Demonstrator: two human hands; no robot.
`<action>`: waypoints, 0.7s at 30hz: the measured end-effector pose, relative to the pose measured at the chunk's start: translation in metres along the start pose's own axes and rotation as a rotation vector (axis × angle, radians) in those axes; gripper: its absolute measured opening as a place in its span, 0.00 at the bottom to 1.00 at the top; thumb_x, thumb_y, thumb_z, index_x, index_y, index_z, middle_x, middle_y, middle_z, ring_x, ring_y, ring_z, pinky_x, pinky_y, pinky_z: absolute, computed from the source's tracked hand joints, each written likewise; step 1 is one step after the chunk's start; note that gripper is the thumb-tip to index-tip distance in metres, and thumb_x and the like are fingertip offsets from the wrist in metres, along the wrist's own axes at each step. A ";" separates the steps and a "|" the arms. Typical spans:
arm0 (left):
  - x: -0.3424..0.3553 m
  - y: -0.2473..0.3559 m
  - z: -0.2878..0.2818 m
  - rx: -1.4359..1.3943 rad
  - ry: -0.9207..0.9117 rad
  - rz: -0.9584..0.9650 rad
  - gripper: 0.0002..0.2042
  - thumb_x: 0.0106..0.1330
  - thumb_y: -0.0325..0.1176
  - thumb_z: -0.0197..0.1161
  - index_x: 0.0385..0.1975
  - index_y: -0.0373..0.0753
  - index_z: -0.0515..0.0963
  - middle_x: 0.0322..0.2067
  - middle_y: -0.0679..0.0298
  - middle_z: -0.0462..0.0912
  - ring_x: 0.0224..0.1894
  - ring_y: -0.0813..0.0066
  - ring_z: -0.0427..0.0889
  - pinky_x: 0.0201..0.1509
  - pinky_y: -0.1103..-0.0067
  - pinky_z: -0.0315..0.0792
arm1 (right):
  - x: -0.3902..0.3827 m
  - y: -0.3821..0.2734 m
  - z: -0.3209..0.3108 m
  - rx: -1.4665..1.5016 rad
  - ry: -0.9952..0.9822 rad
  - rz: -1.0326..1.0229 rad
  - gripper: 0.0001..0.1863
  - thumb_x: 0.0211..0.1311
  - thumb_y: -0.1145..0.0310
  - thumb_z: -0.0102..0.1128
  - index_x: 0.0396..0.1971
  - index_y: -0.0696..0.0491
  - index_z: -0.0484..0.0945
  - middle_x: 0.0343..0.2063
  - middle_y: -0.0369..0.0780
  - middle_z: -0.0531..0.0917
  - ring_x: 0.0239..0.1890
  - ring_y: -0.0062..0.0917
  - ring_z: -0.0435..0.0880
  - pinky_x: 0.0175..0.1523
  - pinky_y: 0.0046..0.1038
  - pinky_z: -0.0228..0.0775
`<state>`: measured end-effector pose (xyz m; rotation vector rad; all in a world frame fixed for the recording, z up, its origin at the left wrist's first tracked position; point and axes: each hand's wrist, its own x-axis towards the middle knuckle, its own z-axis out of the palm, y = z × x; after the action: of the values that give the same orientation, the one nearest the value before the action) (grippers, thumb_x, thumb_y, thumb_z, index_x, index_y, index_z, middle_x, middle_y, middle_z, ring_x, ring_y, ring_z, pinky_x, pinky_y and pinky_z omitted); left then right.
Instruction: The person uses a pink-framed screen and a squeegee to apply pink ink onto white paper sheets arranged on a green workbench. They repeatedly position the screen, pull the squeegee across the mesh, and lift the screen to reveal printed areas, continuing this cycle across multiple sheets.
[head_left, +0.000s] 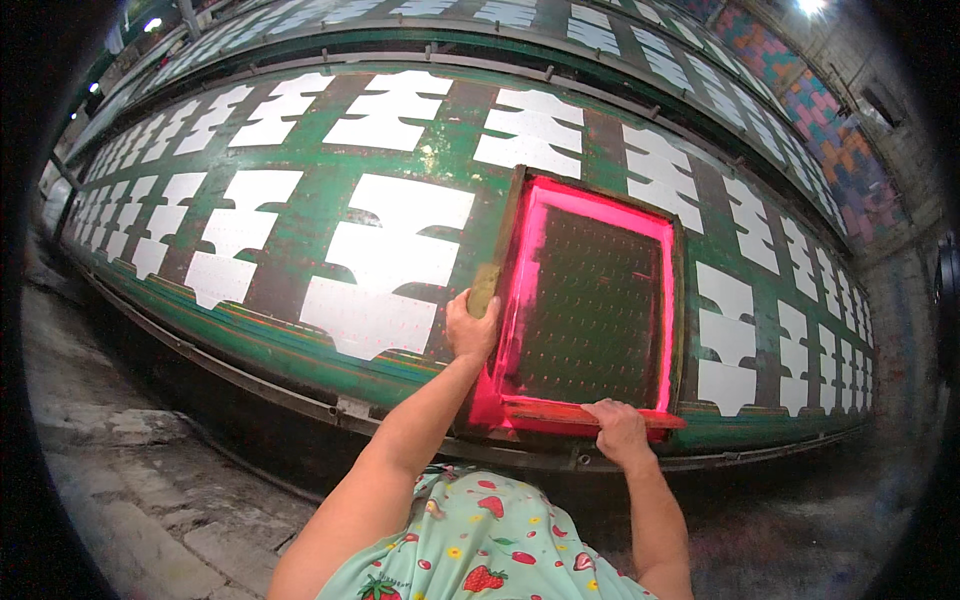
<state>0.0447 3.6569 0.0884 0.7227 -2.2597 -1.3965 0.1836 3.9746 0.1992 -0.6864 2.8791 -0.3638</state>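
Observation:
A screen printing frame (588,300) lies on the long green table, a little right of the middle. Bright pink ink borders its dark mesh, which carries a pattern of small marks. My left hand (472,326) is closed at the frame's left side, around a yellowish-green piece (484,288); whether this is part of the frame I cannot tell. Along the frame's near edge lies a squeegee (560,412) smeared with pink-red ink. My right hand (624,434) grips it near its right end. What lies under the frame is hidden.
White cut fabric pieces (395,250) lie in two rows along the green table (330,165). A metal rail (345,408) edges its near side. Similar tables (600,35) with white pieces stand beyond. A patterned wall (820,110) is at the far right; rough floor (130,500) shows at left.

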 end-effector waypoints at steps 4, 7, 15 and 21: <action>0.003 -0.011 0.007 -0.088 0.012 0.047 0.23 0.74 0.43 0.68 0.61 0.33 0.83 0.55 0.44 0.86 0.60 0.43 0.84 0.67 0.57 0.76 | -0.013 -0.010 0.002 -0.050 0.026 -0.041 0.24 0.55 0.79 0.62 0.53 0.49 0.89 0.48 0.44 0.91 0.53 0.43 0.89 0.59 0.45 0.82; 0.004 -0.017 0.011 -0.126 0.014 0.047 0.21 0.77 0.41 0.64 0.61 0.32 0.83 0.55 0.42 0.87 0.60 0.42 0.84 0.67 0.57 0.76 | -0.016 -0.020 0.012 -0.039 0.054 -0.010 0.25 0.54 0.80 0.63 0.53 0.49 0.89 0.49 0.43 0.91 0.53 0.43 0.89 0.58 0.44 0.81; 0.005 -0.015 0.012 -0.154 -0.016 -0.021 0.18 0.81 0.37 0.59 0.60 0.31 0.83 0.55 0.42 0.88 0.59 0.44 0.87 0.66 0.60 0.77 | 0.028 0.010 0.025 -0.098 0.227 -0.053 0.29 0.52 0.81 0.62 0.57 0.50 0.88 0.48 0.43 0.89 0.52 0.42 0.89 0.55 0.44 0.79; 0.005 -0.012 0.011 -0.176 0.002 -0.004 0.16 0.83 0.34 0.56 0.60 0.31 0.83 0.51 0.45 0.90 0.54 0.50 0.90 0.61 0.64 0.80 | 0.143 0.085 0.012 -0.154 0.299 -0.116 0.27 0.54 0.82 0.62 0.56 0.50 0.86 0.45 0.42 0.88 0.48 0.42 0.89 0.54 0.44 0.80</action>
<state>0.0372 3.6576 0.0730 0.6702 -2.1015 -1.5721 0.0240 3.9798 0.1507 -0.8972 3.1839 -0.2826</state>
